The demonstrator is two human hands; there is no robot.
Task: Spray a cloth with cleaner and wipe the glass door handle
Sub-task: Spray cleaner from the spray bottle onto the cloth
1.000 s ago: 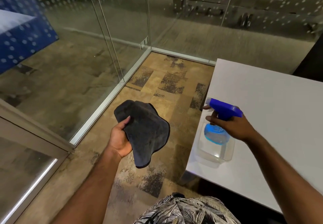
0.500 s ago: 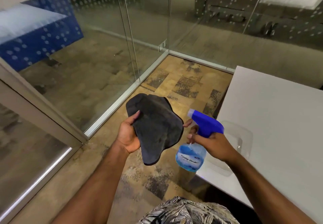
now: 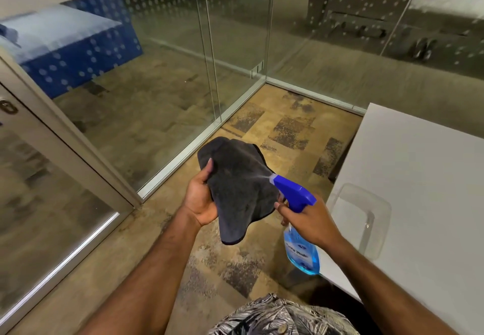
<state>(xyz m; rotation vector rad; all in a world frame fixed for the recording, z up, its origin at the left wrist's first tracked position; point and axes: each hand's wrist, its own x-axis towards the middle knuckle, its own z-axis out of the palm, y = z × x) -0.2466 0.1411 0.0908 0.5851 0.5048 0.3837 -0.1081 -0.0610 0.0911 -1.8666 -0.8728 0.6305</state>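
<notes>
A dark grey cloth [image 3: 239, 185] hangs draped over my left hand [image 3: 200, 198], which holds it up in front of me above the floor. My right hand [image 3: 307, 217] grips a spray bottle [image 3: 301, 251] with a blue trigger head and blue liquid. Its nozzle points at the cloth from the right, and a fine mist shows between nozzle and cloth. At the far left edge, a bit of metal door hardware [image 3: 7, 107] sits on the glass door's frame; the handle itself is mostly out of view.
A white table [image 3: 419, 177] stands at the right with a clear plastic container [image 3: 361, 219] near its front left corner. Glass walls [image 3: 162, 86] and a grey door frame [image 3: 68, 141] run along the left and back. Patterned carpet lies below.
My right hand lifted the spray bottle out of the clear container on the table and brought it left to the cloth. Mist now leaves the nozzle. The view has tilted upward.
</notes>
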